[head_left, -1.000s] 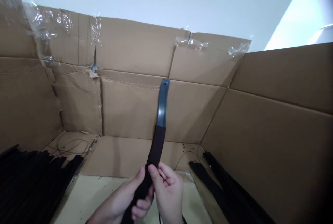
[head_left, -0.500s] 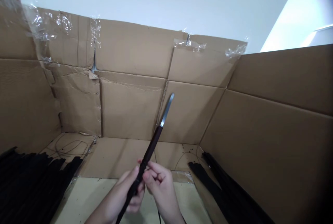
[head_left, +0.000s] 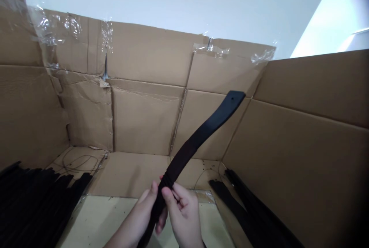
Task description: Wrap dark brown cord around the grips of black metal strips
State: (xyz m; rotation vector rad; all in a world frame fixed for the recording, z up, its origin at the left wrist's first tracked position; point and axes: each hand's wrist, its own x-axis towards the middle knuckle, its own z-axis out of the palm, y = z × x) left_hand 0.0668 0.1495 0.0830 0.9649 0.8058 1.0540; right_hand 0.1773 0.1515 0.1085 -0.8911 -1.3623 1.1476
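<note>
A long, flat, curved black strip [head_left: 217,120] with a small hole near its squared end slants up and to the right from my hands. Dark cloth sleeve [head_left: 183,159] covers its lower part and is bunched into folds just above my fingers. My left hand [head_left: 145,207] is wrapped round the covered strip from the left, fingers partly behind it. From the right, my right hand [head_left: 184,209] pinches the bunched cloth between thumb and curled fingers. The strip's lower end runs out of view at the bottom.
Cardboard walls [head_left: 144,117] with clear tape stand at the back and sides. Several black strips [head_left: 34,202] lie in a pile at left, and more black strips [head_left: 245,209] lie at right. Thin loose thread [head_left: 77,163] curls at back left. A pale board [head_left: 100,217] lies below my hands.
The strip has turned from edge-on to showing its broad face, its tip swinging right. My hands have shifted slightly right and still hold it.
</note>
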